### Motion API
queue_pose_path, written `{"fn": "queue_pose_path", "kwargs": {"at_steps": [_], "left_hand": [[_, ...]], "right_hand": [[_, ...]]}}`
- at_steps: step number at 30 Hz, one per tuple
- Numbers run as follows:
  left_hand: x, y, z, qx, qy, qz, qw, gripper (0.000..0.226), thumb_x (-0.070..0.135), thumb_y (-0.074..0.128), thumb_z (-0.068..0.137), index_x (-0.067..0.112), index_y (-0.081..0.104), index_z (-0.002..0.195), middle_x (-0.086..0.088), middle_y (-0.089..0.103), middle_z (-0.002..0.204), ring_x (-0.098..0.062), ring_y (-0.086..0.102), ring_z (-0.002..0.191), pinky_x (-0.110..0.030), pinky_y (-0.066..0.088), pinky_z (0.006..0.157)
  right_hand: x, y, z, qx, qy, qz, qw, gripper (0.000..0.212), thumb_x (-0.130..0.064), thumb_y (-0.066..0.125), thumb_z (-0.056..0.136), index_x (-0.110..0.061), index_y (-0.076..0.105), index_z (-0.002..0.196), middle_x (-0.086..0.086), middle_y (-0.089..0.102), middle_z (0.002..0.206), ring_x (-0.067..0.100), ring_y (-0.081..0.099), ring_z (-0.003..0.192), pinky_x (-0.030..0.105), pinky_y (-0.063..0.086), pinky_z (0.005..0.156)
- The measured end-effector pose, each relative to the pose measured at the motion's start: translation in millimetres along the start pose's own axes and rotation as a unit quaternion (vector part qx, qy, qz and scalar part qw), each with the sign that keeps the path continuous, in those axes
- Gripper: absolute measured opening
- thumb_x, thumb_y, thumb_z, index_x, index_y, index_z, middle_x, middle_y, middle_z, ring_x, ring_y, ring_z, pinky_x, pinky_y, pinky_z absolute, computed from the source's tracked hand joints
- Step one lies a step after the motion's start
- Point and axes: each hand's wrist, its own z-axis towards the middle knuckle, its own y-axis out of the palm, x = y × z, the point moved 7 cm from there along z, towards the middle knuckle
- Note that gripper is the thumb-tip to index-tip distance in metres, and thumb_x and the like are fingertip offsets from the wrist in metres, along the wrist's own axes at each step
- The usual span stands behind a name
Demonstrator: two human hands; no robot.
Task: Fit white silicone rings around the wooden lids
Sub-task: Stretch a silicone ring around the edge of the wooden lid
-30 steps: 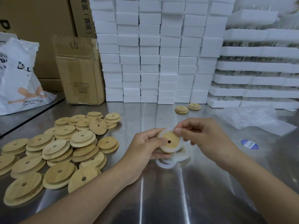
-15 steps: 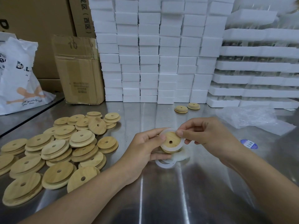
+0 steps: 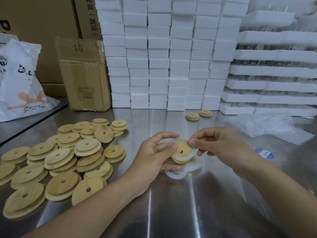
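Left hand (image 3: 154, 155): it grips the wooden lid (image 3: 182, 148), with the thumb on the top face and the other fingers curled under it. The lid is held above the desk (image 3: 171, 212) and tilted toward the person, I think so that the rim stays free all around.
Right hand (image 3: 221, 146): thumb and forefinger pinch the silicone ring (image 3: 193, 156) at the far right edge of the lid. The other fingers are curled and hold nothing.
Ring: it goes around the lid, but on the right side it stands away from the wood. By my judgement it is not fully seated, and the pinch is there to pull it over the rim.
Spare rings (image 3: 176, 175): they lie on the desk just below the held lid, partly under the left fingers. This keeps the next one close to the hands.
Pile of lids (image 3: 68, 157): it is to the left of the held lid, in loose low stacks. Each lid has a small hole, and I see no ring on them, so they probably wait for their turn.
Two small stacks (image 3: 192, 116): they stand beyond the held lid, well apart from it. I cannot tell if they carry rings.
Plastic wrap (image 3: 262, 124): it lies to the right of the held lid and farther back.
Foam boxes (image 3: 159, 57): they are stacked like a wall far beyond the held lid.
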Motion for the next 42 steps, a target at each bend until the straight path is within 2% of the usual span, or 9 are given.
{"fn": "queue_pose_path", "kwargs": {"at_steps": [7, 14, 20, 23, 28, 31, 35, 38, 42], "left_hand": [[-1, -3, 0, 0.01, 0.002, -0.006, 1.0, 0.024, 0.013, 0.071, 0.1, 0.013, 0.072, 0.124, -0.022, 0.079, 0.112, -0.042, 0.077, 0.105, -0.06, 0.065, 0.084], [-1, -12, 3, 0.035, -0.008, -0.072, 0.997, 0.021, 0.012, 0.07, 0.1, 0.014, 0.073, 0.121, -0.021, 0.078, 0.117, -0.039, 0.078, 0.107, -0.045, 0.068, 0.08], [-2, -14, 3, 0.059, -0.007, -0.091, 0.994, 0.02, 0.018, 0.075, 0.093, 0.019, 0.078, 0.113, -0.021, 0.079, 0.116, -0.039, 0.079, 0.105, -0.043, 0.067, 0.076], [-3, -16, 3, 0.067, -0.019, -0.12, 0.99, 0.018, 0.013, 0.072, 0.096, 0.017, 0.08, 0.112, -0.023, 0.078, 0.117, -0.04, 0.078, 0.106, -0.043, 0.067, 0.075], [-4, -16, 3, 0.094, -0.019, -0.133, 0.986, 0.019, 0.007, 0.067, 0.102, 0.014, 0.079, 0.115, -0.022, 0.079, 0.115, -0.04, 0.079, 0.104, -0.043, 0.067, 0.071], [-4, -16, 3, 0.089, -0.012, -0.132, 0.987, 0.017, 0.009, 0.067, 0.102, 0.017, 0.081, 0.111, -0.021, 0.079, 0.116, -0.039, 0.079, 0.104, -0.043, 0.067, 0.072], [-4, -17, 5, 0.072, -0.016, -0.167, 0.983, 0.021, 0.01, 0.066, 0.102, 0.014, 0.072, 0.122, -0.02, 0.079, 0.117, -0.038, 0.079, 0.106, -0.047, 0.066, 0.079], [-6, -16, 6, 0.07, -0.01, -0.165, 0.984, 0.02, 0.01, 0.066, 0.103, 0.017, 0.073, 0.12, -0.02, 0.078, 0.119, -0.037, 0.078, 0.107, -0.048, 0.066, 0.082], [3, -19, 6, 0.071, 0.03, -0.049, 0.996, 0.022, 0.018, 0.082, 0.087, 0.029, 0.076, 0.105, -0.013, 0.08, 0.114, -0.027, 0.08, 0.099, -0.038, 0.066, 0.084]], "right_hand": [[5, 0, -1, -0.023, 0.042, 0.01, 0.999, 0.011, -0.037, 0.085, 0.083, -0.027, 0.083, 0.087, -0.006, 0.078, 0.08, 0.003, 0.07, 0.07, 0.024, 0.046, 0.071], [5, 9, -6, -0.051, 0.055, -0.009, 0.997, 0.018, -0.042, 0.084, 0.08, -0.025, 0.08, 0.085, 0.004, 0.079, 0.08, 0.005, 0.072, 0.072, 0.027, 0.041, 0.071], [2, 16, -8, -0.06, 0.052, -0.013, 0.997, 0.01, -0.035, 0.079, 0.09, -0.026, 0.078, 0.087, -0.005, 0.075, 0.076, 0.002, 0.067, 0.071, 0.03, 0.041, 0.075], [0, 18, -9, -0.071, 0.055, -0.016, 0.996, 0.01, -0.034, 0.078, 0.091, -0.024, 0.078, 0.087, -0.003, 0.074, 0.078, 0.003, 0.065, 0.072, 0.028, 0.042, 0.073], [-3, 19, -10, -0.068, 0.037, -0.004, 0.997, 0.01, -0.022, 0.079, 0.091, -0.013, 0.08, 0.086, 0.002, 0.072, 0.07, 0.003, 0.06, 0.062, 0.007, 0.043, 0.055], [-4, 20, -10, -0.049, 0.034, -0.004, 0.998, 0.011, -0.023, 0.08, 0.091, -0.014, 0.08, 0.084, 0.003, 0.073, 0.072, 0.004, 0.061, 0.062, 0.008, 0.041, 0.053], [-1, 22, -10, -0.004, 0.045, 0.006, 0.999, 0.015, -0.03, 0.079, 0.091, -0.017, 0.081, 0.085, -0.002, 0.077, 0.077, 0.004, 0.063, 0.06, 0.012, 0.04, 0.051], [1, 27, -11, -0.004, 0.058, 0.001, 0.998, 0.017, -0.025, 0.077, 0.094, -0.011, 0.079, 0.085, -0.001, 0.075, 0.074, 0.008, 0.064, 0.058, 0.012, 0.039, 0.049], [-2, 25, -11, 0.028, 0.043, -0.025, 0.998, 0.017, -0.017, 0.073, 0.095, -0.003, 0.074, 0.087, 0.008, 0.073, 0.074, 0.012, 0.065, 0.058, 0.011, 0.04, 0.05]]}}
